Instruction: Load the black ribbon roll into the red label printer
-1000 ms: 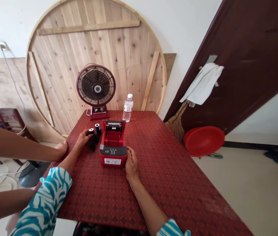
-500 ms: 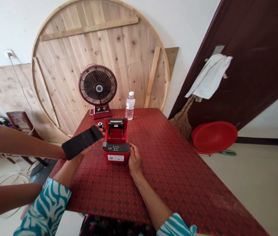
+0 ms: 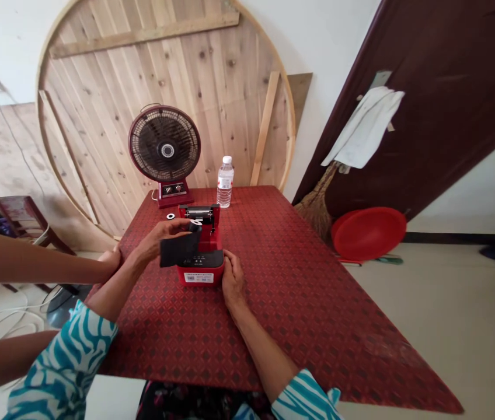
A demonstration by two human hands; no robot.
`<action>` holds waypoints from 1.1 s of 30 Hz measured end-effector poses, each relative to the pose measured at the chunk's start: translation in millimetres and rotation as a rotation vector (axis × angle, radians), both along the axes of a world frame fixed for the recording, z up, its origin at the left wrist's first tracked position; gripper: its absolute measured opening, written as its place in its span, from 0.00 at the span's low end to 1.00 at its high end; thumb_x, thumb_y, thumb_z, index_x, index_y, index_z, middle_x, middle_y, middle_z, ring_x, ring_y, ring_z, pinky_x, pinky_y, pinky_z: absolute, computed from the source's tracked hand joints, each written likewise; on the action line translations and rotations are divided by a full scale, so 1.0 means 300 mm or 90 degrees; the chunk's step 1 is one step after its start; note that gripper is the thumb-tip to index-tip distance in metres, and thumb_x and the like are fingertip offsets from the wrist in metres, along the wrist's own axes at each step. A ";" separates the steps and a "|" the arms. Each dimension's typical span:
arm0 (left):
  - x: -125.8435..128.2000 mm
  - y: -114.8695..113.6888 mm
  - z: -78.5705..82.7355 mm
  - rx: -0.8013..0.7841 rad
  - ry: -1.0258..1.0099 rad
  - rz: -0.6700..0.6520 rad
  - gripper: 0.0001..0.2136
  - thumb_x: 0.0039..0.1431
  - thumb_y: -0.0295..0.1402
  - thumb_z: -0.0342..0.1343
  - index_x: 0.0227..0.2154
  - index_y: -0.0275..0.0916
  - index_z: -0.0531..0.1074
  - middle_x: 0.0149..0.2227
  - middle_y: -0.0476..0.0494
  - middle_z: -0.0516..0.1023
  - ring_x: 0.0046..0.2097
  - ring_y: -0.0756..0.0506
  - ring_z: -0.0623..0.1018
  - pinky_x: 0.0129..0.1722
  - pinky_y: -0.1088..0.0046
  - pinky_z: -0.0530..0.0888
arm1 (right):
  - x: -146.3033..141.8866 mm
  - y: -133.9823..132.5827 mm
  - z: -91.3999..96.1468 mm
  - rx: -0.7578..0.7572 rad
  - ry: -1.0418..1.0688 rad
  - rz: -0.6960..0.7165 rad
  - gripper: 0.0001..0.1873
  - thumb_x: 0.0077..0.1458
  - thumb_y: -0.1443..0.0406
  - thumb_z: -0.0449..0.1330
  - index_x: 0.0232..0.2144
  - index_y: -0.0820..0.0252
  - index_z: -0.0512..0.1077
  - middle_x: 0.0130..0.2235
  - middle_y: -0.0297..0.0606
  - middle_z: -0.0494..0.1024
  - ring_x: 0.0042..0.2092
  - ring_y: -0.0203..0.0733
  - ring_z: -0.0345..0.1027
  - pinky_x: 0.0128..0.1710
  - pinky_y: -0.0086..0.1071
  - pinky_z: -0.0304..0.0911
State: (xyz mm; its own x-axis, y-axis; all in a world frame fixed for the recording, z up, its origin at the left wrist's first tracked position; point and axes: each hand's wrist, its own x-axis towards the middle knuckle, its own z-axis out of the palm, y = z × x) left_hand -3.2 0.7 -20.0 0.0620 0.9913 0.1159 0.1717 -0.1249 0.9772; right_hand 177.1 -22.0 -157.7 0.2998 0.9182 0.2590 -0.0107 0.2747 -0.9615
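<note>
A small red printer [image 3: 206, 274] with its lid up sits mid-table on the red patterned cloth [image 3: 274, 280]. My left hand [image 3: 157, 238] grips a black ribbon roll [image 3: 180, 248], its loose black strip hanging in front of the printer's open bay. My right hand [image 3: 231, 281] rests curled against the printer's right front corner and steadies it. A second small roll core [image 3: 171, 216] lies on the cloth behind my left hand.
A red desk fan [image 3: 164, 153] and a water bottle [image 3: 225, 182] stand at the table's far edge. Another person's bare arm [image 3: 32, 265] reaches in from the left, hand at the table edge. A red basin [image 3: 368, 233] and a broom lie by the door.
My left hand lifted the black roll off the table, swung its strip out to the left, then brought it over the printer's open bay. My right hand stayed put.
</note>
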 end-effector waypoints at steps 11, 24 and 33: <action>0.095 0.130 -0.003 0.102 0.554 -0.198 0.12 0.42 0.26 0.59 0.32 0.45 0.78 0.32 0.50 0.80 0.37 0.43 0.77 0.38 0.72 0.69 | 0.003 -0.006 0.013 0.003 -0.026 -0.009 0.18 0.54 0.58 0.48 0.40 0.57 0.72 0.42 0.40 0.75 0.46 0.42 0.66 0.49 0.38 0.59; 0.126 0.195 -0.061 0.070 0.740 -0.307 0.11 0.42 0.25 0.59 0.28 0.48 0.78 0.35 0.49 0.81 0.42 0.42 0.78 0.40 0.74 0.69 | 0.001 -0.003 0.005 0.005 -0.012 -0.006 0.17 0.55 0.58 0.48 0.40 0.57 0.72 0.42 0.40 0.74 0.46 0.42 0.67 0.50 0.38 0.59; 0.032 0.011 -0.042 0.172 0.467 -0.239 0.13 0.59 0.36 0.50 0.42 0.38 0.76 0.39 0.45 0.80 0.39 0.47 0.78 0.40 0.75 0.71 | 0.040 0.096 0.033 0.004 0.058 0.022 0.21 0.56 0.54 0.49 0.47 0.57 0.69 0.50 0.41 0.73 0.53 0.44 0.65 0.56 0.42 0.56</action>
